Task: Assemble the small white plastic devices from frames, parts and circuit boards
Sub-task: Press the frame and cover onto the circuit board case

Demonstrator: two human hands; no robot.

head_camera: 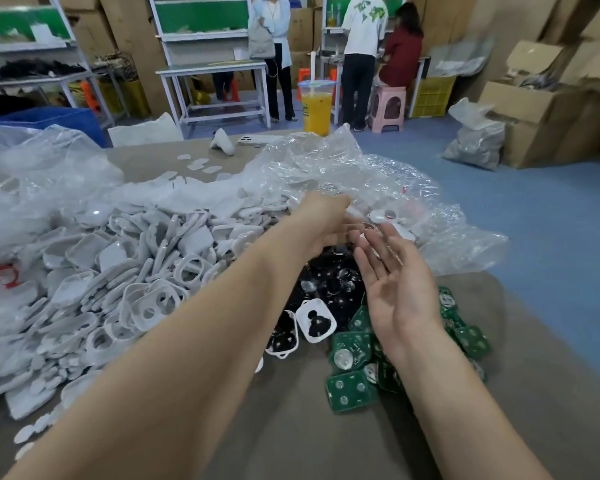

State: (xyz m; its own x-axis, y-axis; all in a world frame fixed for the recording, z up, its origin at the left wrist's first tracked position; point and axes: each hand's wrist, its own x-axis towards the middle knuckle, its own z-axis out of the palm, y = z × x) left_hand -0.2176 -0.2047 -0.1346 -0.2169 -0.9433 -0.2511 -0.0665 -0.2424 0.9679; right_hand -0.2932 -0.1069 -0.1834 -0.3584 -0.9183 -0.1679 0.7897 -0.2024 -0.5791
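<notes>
White device (378, 216) just beyond right grip (395, 289)

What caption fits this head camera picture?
Left hand and open right hand above white frames and green circuit boards.

Rounded-square white plastic frames (125, 271) lie heaped at left; green square circuit boards (352, 355) piled right; black round-domed parts (329, 282) between.

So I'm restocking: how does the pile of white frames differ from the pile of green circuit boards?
The white frames spread in a far bigger heap than the green circuit boards. The frames lie on the left, the boards on the right. The frames are open rings; the boards are solid, with round silver pads. Both lie jumbled on the table.
</notes>
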